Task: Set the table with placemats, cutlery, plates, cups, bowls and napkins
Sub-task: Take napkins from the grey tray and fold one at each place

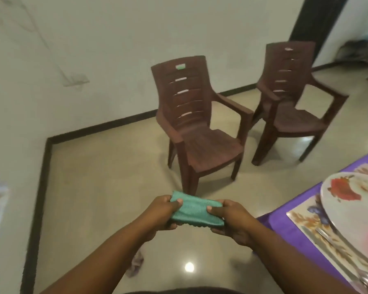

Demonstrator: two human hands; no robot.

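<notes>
The napkin hangs between both hands over the floor, off the surface and to the left of its near edge. The left hand is the grip on its left end, thumb on top and fingers curled underneath; the right hand pinches its right end the same way, so each grip is closed round the cloth and the middle stretches free between them. The napkin is teal, ribbed in fine lines, and folded into a thick oblong with stacked layers showing along its lower edge. Right of the right hand the surface is covered in purple, and a flowered placemat lies on it with a white plate printed with a red fruit, a knife and another piece of cutlery just beside it. Beyond the hands stand two brown chairs, well apart from the grip, with open floor between. A dark skirting line runs along the wall at left.
</notes>
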